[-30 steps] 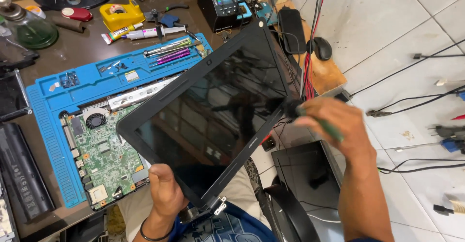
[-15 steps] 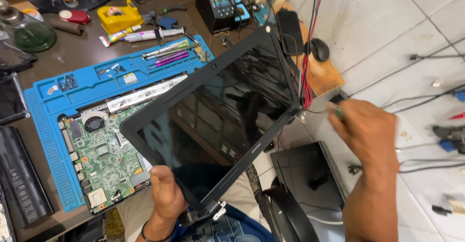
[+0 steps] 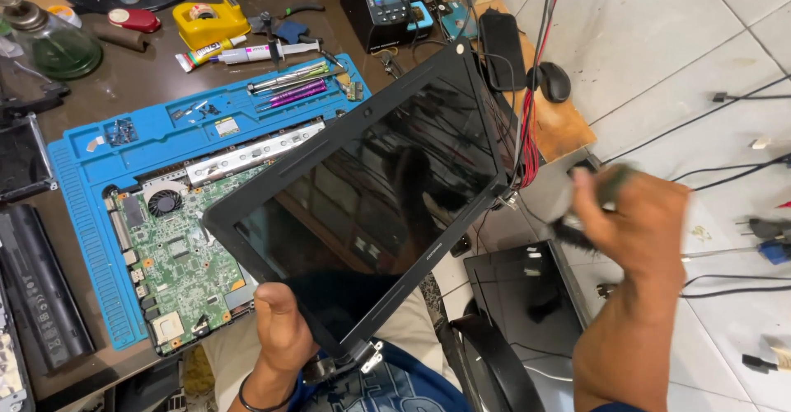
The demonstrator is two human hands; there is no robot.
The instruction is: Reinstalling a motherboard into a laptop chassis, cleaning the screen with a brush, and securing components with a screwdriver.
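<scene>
One laptop screen panel (image 3: pixel 371 206), black-bezelled and tilted, sits above the near edge of the bench, and I log my left hand (image 3: pixel 280 334) clamped on its near corner beside the hinge, thumb on the glass, just as it was a second ago. My right hand (image 3: pixel 634 214) has swung off the panel's right edge, where it touched a second ago, and is now blurred out over the tiled floor, fingers curled around a dark green-handled tool (image 3: pixel 597 202) that may be a brush, so I judge a wiping stroke just ended. Beyond the panel on the left lie the green motherboard (image 3: pixel 177 247) on the blue work mat (image 3: pixel 82 206), the black battery (image 3: pixel 37 288) at the far left, and the yellow tape dispenser (image 3: pixel 210 21) at the far side.
</scene>
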